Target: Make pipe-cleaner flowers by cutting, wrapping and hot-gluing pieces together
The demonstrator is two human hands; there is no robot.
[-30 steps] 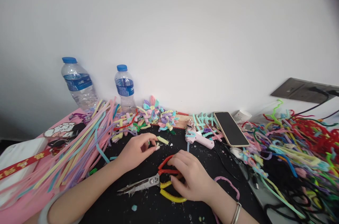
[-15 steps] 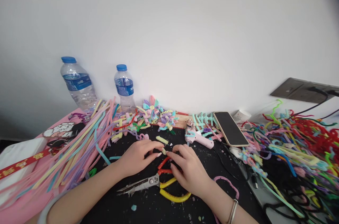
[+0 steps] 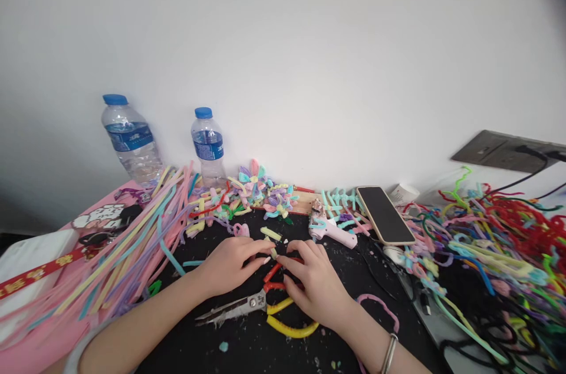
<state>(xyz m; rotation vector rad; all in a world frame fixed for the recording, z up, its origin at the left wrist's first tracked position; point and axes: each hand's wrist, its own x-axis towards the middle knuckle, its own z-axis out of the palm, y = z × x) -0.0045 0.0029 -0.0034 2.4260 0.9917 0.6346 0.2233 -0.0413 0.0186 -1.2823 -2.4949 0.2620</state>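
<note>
Between the fingertips of both hands is a short pale-yellow pipe cleaner piece, partly covered by the fingers. My left hand pinches it from the left with thumb and forefinger. My right hand has its forefinger at the piece's right side, the other fingers curled. Just beyond the fingertips lies another yellow pipe cleaner piece on the black surface. Scissors with red and yellow handles rest below the hands, blades pointing left; my right hand hides part of the handles.
A pale glue gun and a phone lie at the right. Pipe cleaner flowers sit at the back. Bundled pipe cleaners spread left, a tangled heap right. Two water bottles stand against the wall.
The fingers have shifted slightly around the small yellow piece, and more of it shows above the left fingertip. Scissors and surroundings stay where they were.
</note>
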